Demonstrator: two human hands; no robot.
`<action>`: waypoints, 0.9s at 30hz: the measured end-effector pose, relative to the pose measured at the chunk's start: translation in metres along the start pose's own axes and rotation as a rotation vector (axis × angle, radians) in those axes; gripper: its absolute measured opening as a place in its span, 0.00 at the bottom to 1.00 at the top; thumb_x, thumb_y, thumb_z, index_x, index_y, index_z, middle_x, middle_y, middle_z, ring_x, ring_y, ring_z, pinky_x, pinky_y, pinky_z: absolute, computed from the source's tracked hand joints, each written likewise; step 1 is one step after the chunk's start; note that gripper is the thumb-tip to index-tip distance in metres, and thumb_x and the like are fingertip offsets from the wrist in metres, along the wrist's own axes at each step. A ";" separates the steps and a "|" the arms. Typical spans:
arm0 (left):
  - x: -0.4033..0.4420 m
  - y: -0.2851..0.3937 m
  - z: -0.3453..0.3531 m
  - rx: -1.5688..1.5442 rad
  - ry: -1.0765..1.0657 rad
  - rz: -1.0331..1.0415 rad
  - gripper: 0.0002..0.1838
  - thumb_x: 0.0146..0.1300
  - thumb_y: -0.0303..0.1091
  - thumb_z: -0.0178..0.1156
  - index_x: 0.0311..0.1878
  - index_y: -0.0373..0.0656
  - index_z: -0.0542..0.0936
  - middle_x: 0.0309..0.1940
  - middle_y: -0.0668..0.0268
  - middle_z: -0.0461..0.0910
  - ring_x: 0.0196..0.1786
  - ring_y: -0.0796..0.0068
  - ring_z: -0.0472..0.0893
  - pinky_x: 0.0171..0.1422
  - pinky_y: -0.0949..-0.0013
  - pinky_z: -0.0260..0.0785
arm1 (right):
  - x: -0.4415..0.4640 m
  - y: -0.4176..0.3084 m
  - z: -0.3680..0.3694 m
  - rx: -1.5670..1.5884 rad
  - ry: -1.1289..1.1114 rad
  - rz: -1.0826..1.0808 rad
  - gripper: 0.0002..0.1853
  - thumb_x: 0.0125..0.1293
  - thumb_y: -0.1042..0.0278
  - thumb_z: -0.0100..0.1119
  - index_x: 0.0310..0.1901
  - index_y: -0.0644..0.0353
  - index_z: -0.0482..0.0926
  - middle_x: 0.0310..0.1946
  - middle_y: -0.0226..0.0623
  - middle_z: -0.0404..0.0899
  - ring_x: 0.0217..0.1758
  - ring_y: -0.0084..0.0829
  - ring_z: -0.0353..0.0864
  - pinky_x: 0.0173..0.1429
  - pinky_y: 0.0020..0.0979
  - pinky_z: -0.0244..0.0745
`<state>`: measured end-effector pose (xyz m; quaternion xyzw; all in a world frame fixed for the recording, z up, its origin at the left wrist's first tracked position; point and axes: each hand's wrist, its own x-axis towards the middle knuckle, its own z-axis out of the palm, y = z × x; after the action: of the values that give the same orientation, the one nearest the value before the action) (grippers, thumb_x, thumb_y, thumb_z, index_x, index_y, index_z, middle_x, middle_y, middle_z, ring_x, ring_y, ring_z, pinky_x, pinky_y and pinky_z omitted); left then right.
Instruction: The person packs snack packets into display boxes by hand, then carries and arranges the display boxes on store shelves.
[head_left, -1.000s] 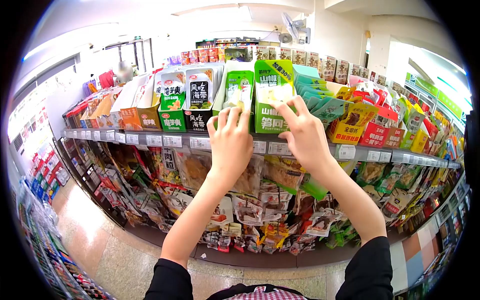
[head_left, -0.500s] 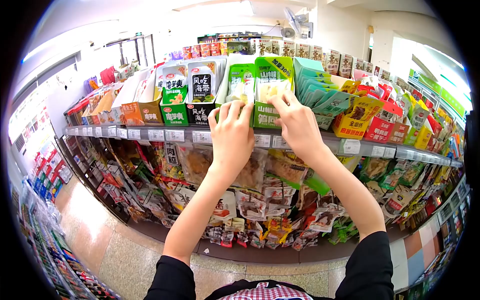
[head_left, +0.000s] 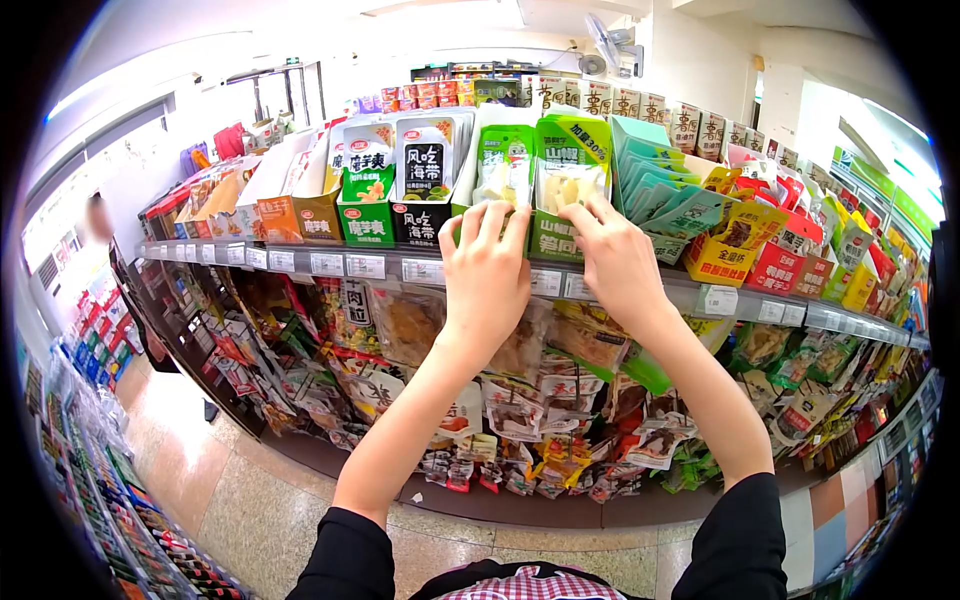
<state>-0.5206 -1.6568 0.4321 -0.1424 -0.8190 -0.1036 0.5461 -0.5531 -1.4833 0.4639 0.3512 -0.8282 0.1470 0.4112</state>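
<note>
Two green snack boxes stand side by side at the shelf's front edge. My left hand (head_left: 487, 280) covers the front of the left one, its fingers bent over the lower part of a green packet (head_left: 505, 160). On the right box, my right hand (head_left: 615, 255) rests its curled fingertips at the lower right of a green packet with a yellow corner band (head_left: 573, 155). Whether either hand grips a packet or the box edge is hidden by the fingers. Black seaweed packets (head_left: 425, 160) stand left of my left hand, and teal packets (head_left: 665, 185) lean right of my right hand.
A shelf edge with price tags (head_left: 365, 266) runs across the view. Bagged snacks (head_left: 515, 405) hang below it. Yellow and red boxes (head_left: 722, 258) stand to the right. A person (head_left: 100, 225) stands at the far left; another rack (head_left: 100, 480) is at lower left.
The view has shifted, so the shelf goods appear further right. Both hands stay at the two green boxes. A person has come into view at the far left.
</note>
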 end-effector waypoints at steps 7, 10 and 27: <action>0.000 0.012 0.005 0.109 0.008 0.031 0.41 0.46 0.17 0.59 0.70 0.52 0.73 0.66 0.60 0.69 0.70 0.55 0.65 0.72 0.50 0.53 | -0.023 -0.012 0.003 -0.224 0.112 -0.038 0.34 0.49 0.81 0.60 0.64 0.60 0.77 0.50 0.33 0.78 0.45 0.38 0.73 0.47 0.35 0.80; 0.000 0.017 0.010 0.117 -0.044 0.026 0.41 0.45 0.17 0.59 0.68 0.53 0.73 0.69 0.60 0.65 0.73 0.51 0.60 0.73 0.46 0.50 | -0.028 -0.014 0.003 -0.182 0.132 -0.004 0.36 0.48 0.82 0.59 0.66 0.60 0.75 0.56 0.34 0.77 0.47 0.39 0.72 0.50 0.34 0.79; 0.014 0.037 0.014 0.052 0.050 -0.014 0.28 0.48 0.19 0.59 0.57 0.44 0.77 0.66 0.58 0.67 0.73 0.51 0.61 0.75 0.44 0.48 | -0.052 -0.006 -0.008 0.031 0.289 0.035 0.32 0.54 0.82 0.57 0.65 0.59 0.74 0.62 0.40 0.72 0.53 0.44 0.71 0.59 0.43 0.70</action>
<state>-0.5246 -1.6160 0.4400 -0.1199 -0.8083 -0.0895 0.5694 -0.5225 -1.4589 0.4277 0.3183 -0.7638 0.2160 0.5182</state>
